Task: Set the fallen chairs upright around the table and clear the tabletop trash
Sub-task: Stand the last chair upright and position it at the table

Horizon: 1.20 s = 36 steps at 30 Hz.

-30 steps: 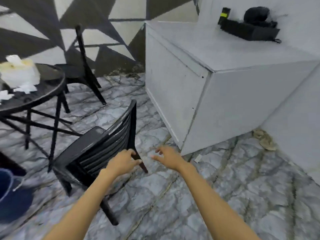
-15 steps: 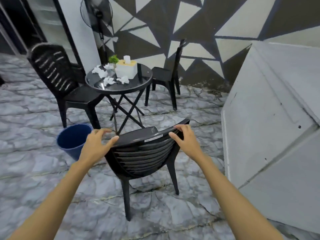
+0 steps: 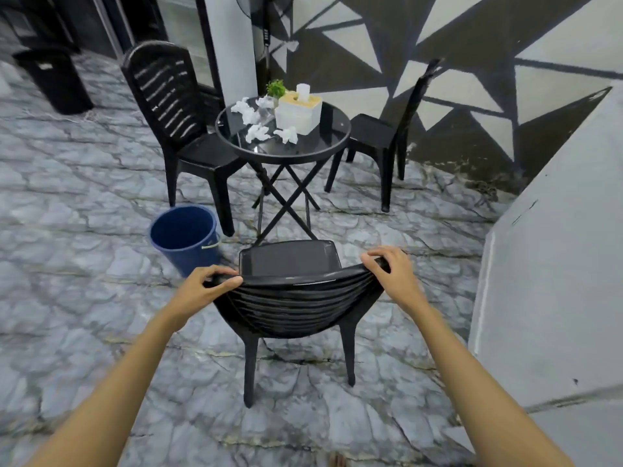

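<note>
Near the table (image 3: pixel 332 150), left hand (image 3: pixel 201 292) and right hand (image 3: pixel 393 276) now clamp fingers (image 3: pixel 379 253) round the upright chair (image 3: pixel 290 299).

Both forearms (image 3: pixel 111 392) are cut off by the bottom edge. The front legs of the near chair (image 3: pixel 293 298) are hidden beneath its seat and backrest. The fan (image 3: pixel 266 32) is cropped by the top edge. The pot of the plant (image 3: pixel 276 88) is screened by the tissue box (image 3: pixel 298 112) and crumpled tissues (image 3: pixel 258 132). The label on the black bin (image 3: pixel 55 80) is too small to be read. The inside of the blue bucket (image 3: pixel 188 254) is shadowed, so its contents cannot be told. The grey block (image 3: pixel 556 264) is cut off at the right edge. A small object (image 3: pixel 337 461) at the bottom edge cannot be identified.
</note>
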Available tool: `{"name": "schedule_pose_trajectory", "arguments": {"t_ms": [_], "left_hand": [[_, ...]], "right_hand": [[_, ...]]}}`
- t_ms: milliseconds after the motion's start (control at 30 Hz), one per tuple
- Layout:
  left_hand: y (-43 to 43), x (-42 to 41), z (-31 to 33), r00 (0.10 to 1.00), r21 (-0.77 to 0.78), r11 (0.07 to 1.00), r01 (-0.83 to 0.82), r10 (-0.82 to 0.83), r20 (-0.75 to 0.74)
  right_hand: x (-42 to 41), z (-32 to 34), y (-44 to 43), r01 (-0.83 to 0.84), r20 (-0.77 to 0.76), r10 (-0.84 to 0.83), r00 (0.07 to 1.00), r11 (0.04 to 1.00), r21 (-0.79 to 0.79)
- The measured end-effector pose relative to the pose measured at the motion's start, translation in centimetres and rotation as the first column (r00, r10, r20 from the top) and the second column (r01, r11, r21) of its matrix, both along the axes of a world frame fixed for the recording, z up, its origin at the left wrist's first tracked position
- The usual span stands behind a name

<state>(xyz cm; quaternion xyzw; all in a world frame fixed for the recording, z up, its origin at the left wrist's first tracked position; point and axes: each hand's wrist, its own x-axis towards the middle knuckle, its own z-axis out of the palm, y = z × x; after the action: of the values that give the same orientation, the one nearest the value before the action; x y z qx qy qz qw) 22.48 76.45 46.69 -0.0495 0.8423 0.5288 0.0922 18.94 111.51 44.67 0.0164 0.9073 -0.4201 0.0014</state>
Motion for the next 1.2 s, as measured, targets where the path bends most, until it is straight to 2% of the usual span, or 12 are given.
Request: {"name": "schedule_pose_trajectory", "arguments": {"t_ms": [133, 267, 300, 400, 467, 700, 800, 1000, 1200], "left_hand": [[0.0, -0.1, -0.8, 0.998, 0.054, 0.997, -0.064, 0.063, 0.020], [-0.1, 0.0, -2.0, 0.990, 0.109, 0.984, -0.142, 0.139, 0.031], [0.1, 0.0, -2.2, 0.987, 0.119, 0.980, -0.162, 0.159, 0.035], [0.5, 0.1, -2.8, 0.977, 0.146, 0.966, -0.213, 0.210, 0.032], [0.8, 0.1, -2.9, 0.968, 0.177, 0.952, -0.251, 0.250, 0.032], [3.9, -0.9, -4.0, 0.918, 0.294, 0.876, -0.383, 0.396, 0.015], [6.4, -1.9, -4.1, 0.880, 0.379, 0.813, -0.443, 0.474, 0.012], [9.2, -3.8, -5.0, 0.856, 0.506, 0.729, -0.460, 0.515, 0.036], [6.6, -7.2, -4.2, 0.890, 0.511, 0.761, -0.400, 0.456, 0.018]], "right_hand": [[-0.9, -0.1, 2.1, -0.115, 0.026, 0.115, 0.993, 0.993, -0.027], [-2.7, -0.7, 4.3, -0.129, 0.012, 0.129, 0.992, 0.986, 0.109], [-3.0, -0.8, 4.6, -0.138, 0.029, 0.136, 0.990, 0.989, 0.058], [-3.2, -1.0, 5.0, -0.171, 0.134, 0.207, 0.969, 0.956, -0.237], [-3.7, -1.1, 5.0, -0.172, 0.148, 0.228, 0.962, 0.934, -0.314], [-7.6, -0.8, 7.4, -0.232, 0.131, 0.282, 0.951, 0.924, -0.303], [-9.8, -0.3, 8.6, -0.208, 0.126, 0.255, 0.959, 0.931, -0.300], [-12.0, -0.6, 10.6, -0.148, 0.115, 0.206, 0.972, 0.911, -0.384], [-12.8, -2.0, 8.9, -0.116, 0.083, 0.171, 0.982, 0.885, -0.451]]}}
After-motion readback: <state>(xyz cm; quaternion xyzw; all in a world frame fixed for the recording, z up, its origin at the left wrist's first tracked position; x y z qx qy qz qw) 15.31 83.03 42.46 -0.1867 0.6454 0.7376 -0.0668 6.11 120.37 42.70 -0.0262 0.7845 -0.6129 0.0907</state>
